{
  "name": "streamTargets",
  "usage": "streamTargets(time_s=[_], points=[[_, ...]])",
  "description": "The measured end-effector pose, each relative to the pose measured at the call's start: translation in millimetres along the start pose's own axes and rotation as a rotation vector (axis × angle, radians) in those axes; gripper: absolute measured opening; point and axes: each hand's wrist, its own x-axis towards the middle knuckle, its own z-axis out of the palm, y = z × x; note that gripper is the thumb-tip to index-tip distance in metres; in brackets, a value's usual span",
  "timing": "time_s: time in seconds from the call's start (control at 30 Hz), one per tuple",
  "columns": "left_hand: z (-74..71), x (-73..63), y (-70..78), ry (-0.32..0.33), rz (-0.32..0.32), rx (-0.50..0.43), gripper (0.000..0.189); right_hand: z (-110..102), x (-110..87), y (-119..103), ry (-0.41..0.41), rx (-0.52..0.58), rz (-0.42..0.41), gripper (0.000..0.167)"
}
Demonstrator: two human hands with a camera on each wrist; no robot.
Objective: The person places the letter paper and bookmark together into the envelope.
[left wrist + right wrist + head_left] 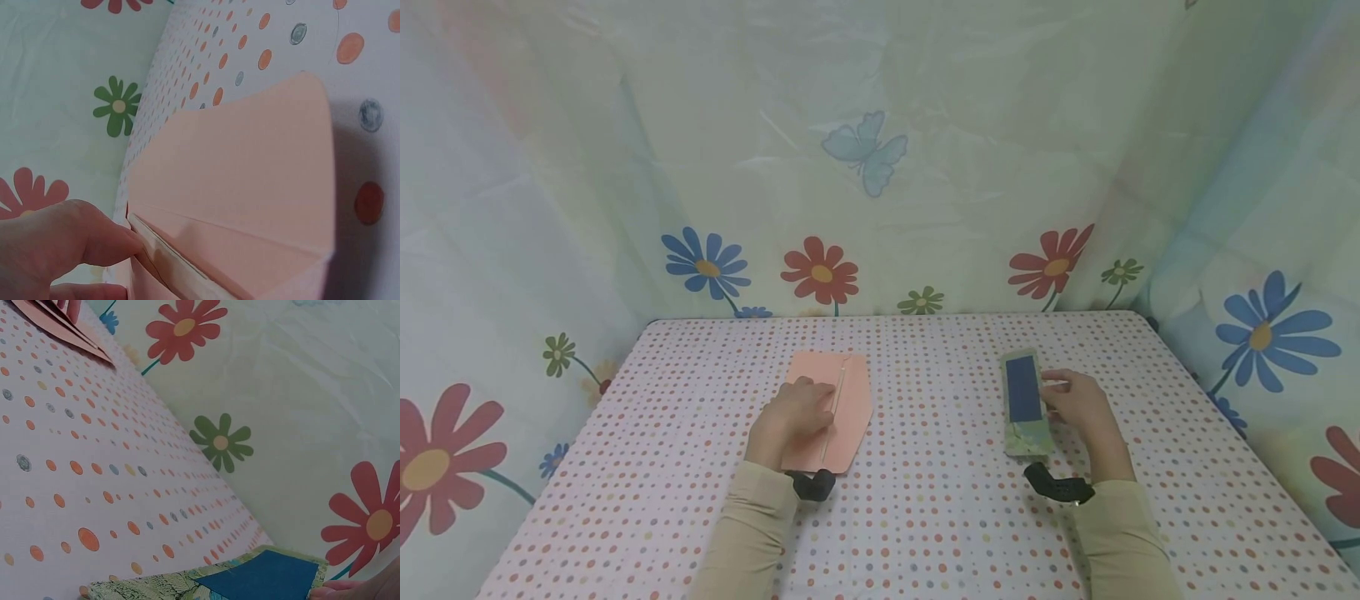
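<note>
A pink envelope (853, 412) lies at the left of the table with its flap folded out to the right. My left hand (793, 412) pinches the edge of its mouth; the left wrist view shows the thumb (103, 240) at the pale edge, with the mouth slightly parted. Farther right is a long, narrow green patterned card (1028, 440) with a dark blue rectangle (1024, 390) on its face. My right hand (1078, 404) grips the card by its right edge. Its fingertips (331, 591) show at the card's corner in the right wrist view.
Polka-dot cloth covers the table (925, 517), and dotted surface lies between the envelope and the card. A floral curtain (970, 167) closes off the back and both sides. Black straps (1060, 485) circle both wrists.
</note>
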Motion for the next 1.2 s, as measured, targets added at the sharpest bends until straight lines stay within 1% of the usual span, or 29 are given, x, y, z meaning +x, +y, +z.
streamTargets(time_s=[0.17,0.33,0.43,0.6,0.67,0.73,0.83,0.93,1.0,1.1,1.2], points=[[-0.2,0.5,0.4,-0.005,-0.012,0.001,0.050,0.1,-0.9,-2.1,0.007,0.025,0.021,0.049],[-0.5,0.5,0.6,0.002,-0.001,0.018,0.049,0.9,3.1,-0.2,0.018,0.054,0.031,0.049],[-0.8,0.2,0.7,0.004,-0.001,0.022,0.048,5.0,14.2,8.4,0.032,0.060,0.024,0.049],[-0.4,-0.5,0.5,-0.003,-0.025,-0.006,0.050,19.1,41.8,32.7,0.059,0.069,-0.029,0.048],[-0.2,-0.6,0.5,-0.003,-0.033,-0.020,0.050,24.3,49.5,40.2,0.062,0.087,-0.056,0.048],[-0.2,-0.6,0.5,-0.004,-0.033,-0.022,0.050,27.1,52.4,42.7,0.066,0.101,-0.071,0.046],[-0.2,-0.2,0.2,-0.004,-0.034,-0.030,0.051,23.5,43.9,34.3,0.036,0.139,-0.072,0.048],[0.0,0.2,0.2,-0.001,-0.024,-0.021,0.051,15.6,25.0,14.3,0.015,0.154,-0.040,0.049],[-0.1,0.3,0.1,0.000,-0.016,-0.011,0.050,12.3,15.8,4.7,0.017,0.152,-0.027,0.049],[0.4,1.1,-0.4,-0.004,-0.009,0.001,0.050,8.9,6.9,-5.3,0.011,0.162,-0.011,0.051],[0.6,1.0,-0.8,-0.008,-0.016,-0.007,0.049,8.2,1.8,-12.2,0.001,0.185,0.006,0.052]])
